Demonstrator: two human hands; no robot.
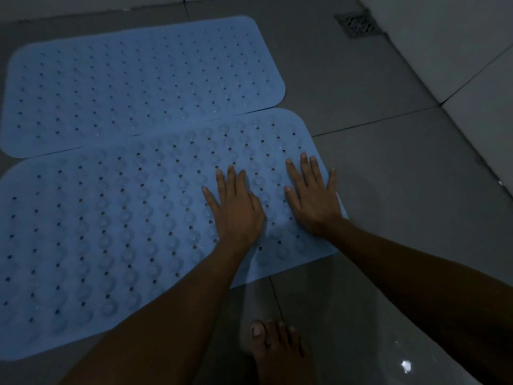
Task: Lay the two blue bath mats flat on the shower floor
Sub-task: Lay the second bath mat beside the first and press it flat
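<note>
Two blue perforated bath mats lie side by side on the grey tiled shower floor. The far mat (138, 81) rests flat, its near edge slightly under or against the near mat (97, 232). The near mat shows round suction cups across its surface. My left hand (236, 209) presses palm-down with fingers spread on the near mat's right part. My right hand (313, 195) lies flat beside it at the mat's right end, its outer fingers reaching the edge. Neither hand grips anything.
A square floor drain (356, 23) sits at the back right near the pale wall (458, 51). A bare foot (277, 354) stands on the wet, shiny tiles in front of the near mat. Bare floor (402, 162) lies to the right of the mats.
</note>
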